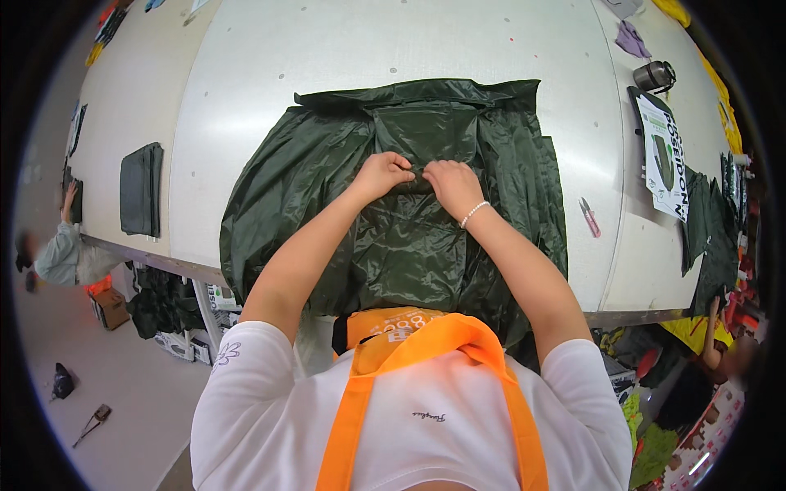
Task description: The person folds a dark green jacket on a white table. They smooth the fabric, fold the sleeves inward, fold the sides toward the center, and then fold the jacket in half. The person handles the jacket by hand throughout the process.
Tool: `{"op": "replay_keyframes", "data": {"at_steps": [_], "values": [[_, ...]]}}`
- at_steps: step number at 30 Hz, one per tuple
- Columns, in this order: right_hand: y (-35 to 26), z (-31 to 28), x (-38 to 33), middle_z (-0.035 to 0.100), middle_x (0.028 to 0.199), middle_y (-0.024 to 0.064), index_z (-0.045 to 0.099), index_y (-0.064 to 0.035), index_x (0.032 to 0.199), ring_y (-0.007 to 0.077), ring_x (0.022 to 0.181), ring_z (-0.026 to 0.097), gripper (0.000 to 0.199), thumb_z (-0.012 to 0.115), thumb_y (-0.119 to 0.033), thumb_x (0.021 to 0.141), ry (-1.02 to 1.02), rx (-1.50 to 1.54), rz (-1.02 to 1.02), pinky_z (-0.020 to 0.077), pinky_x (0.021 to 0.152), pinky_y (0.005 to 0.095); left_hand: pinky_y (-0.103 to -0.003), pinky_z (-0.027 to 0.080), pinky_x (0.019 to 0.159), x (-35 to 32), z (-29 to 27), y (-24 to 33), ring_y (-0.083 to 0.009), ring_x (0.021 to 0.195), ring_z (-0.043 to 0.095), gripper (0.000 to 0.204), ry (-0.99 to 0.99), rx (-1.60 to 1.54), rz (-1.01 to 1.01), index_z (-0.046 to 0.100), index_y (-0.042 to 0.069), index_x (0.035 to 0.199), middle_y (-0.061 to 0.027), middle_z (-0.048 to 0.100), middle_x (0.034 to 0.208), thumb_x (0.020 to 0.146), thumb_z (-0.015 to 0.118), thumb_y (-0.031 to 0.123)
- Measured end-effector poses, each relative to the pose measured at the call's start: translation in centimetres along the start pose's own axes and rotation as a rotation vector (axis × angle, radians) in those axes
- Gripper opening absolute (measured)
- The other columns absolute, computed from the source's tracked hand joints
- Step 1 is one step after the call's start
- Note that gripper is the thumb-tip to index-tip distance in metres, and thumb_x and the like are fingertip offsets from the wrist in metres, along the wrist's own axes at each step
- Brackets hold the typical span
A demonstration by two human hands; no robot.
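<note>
A dark green, shiny waterproof garment lies spread on the pale table before me, its lower part hanging over the near edge. Both hands meet near its middle, at the lower edge of a flat panel. My left hand is closed, thumb and fingers pinching the green fabric. Close beside it, my right hand, with a beaded bracelet on the wrist, pinches the same fabric with bent fingers. The fingertips are nearly touching, and the bit of cloth between them is partly hidden.
Pink-handled thread snips lie right of the garment. Farther right are a printed package, a metal flask and a purple cloth. A folded dark green piece rests at left. Other people work at both far sides.
</note>
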State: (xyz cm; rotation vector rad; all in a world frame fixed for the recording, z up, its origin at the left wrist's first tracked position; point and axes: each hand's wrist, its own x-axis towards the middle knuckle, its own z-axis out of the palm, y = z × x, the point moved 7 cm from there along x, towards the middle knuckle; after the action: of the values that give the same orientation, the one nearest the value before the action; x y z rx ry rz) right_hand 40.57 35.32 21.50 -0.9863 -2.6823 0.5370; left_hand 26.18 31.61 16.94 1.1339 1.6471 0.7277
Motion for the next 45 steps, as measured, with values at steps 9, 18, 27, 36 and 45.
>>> {"op": "replay_keyframes", "data": {"at_steps": [9, 18, 27, 36, 45], "values": [[1.8, -1.0, 2.3, 0.065, 0.088, 0.0134, 0.058, -0.0055, 0.092, 0.034, 0.086, 0.062, 0.017, 0.066, -0.016, 0.081, -0.028, 0.227, 0.233, 0.0487, 0.075, 0.0428, -0.037, 0.048, 0.08, -3.5, 2.5, 5.3, -0.0277, 0.095, 0.058, 0.027, 0.202, 0.653, 0.658, 0.067, 0.005, 0.101, -0.0098, 0.061, 0.101, 0.074, 0.07, 0.011], [2.5, 0.3, 4.1, 0.063, 0.089, 0.0087, 0.066, -0.0083, 0.089, 0.0285, 0.088, 0.058, 0.011, 0.059, -0.013, 0.082, 0.041, 0.138, 0.119, 0.0464, 0.077, 0.0386, -0.036, 0.05, 0.077, 1.0, -0.9, 6.1, -0.0261, 0.088, 0.061, 0.022, 0.274, 0.545, 0.523, 0.068, 0.004, 0.095, -0.0102, 0.065, 0.093, 0.075, 0.069, 0.014], [-1.0, -1.8, 3.2, 0.059, 0.092, 0.0067, 0.064, -0.0048, 0.098, 0.0245, 0.095, 0.055, 0.021, 0.061, -0.012, 0.078, 0.206, -0.108, -0.088, 0.0436, 0.084, 0.0359, -0.039, 0.05, 0.08, 2.9, -1.3, 4.4, -0.0301, 0.092, 0.06, 0.023, 0.093, 0.37, 0.464, 0.067, 0.004, 0.095, -0.01, 0.065, 0.094, 0.074, 0.068, 0.014], [2.4, -1.4, 8.2, 0.058, 0.099, 0.0093, 0.065, -0.0062, 0.097, 0.0253, 0.1, 0.053, 0.02, 0.06, -0.008, 0.077, 0.041, -0.073, 0.077, 0.0483, 0.08, 0.0389, -0.038, 0.051, 0.077, 4.1, -2.0, 6.8, -0.0289, 0.089, 0.063, 0.026, 0.256, 0.694, 0.508, 0.069, 0.006, 0.096, -0.0094, 0.067, 0.094, 0.074, 0.072, 0.02], [1.7, -1.5, 7.8, 0.055, 0.093, 0.008, 0.058, -0.0042, 0.093, 0.0237, 0.098, 0.053, 0.017, 0.057, -0.006, 0.076, 0.25, -0.194, -0.072, 0.0413, 0.094, 0.0338, -0.036, 0.052, 0.076, 10.2, -7.9, 7.7, -0.0272, 0.082, 0.066, 0.02, 0.311, 0.651, 0.255, 0.072, 0.006, 0.088, -0.0117, 0.069, 0.086, 0.073, 0.073, 0.019]]}}
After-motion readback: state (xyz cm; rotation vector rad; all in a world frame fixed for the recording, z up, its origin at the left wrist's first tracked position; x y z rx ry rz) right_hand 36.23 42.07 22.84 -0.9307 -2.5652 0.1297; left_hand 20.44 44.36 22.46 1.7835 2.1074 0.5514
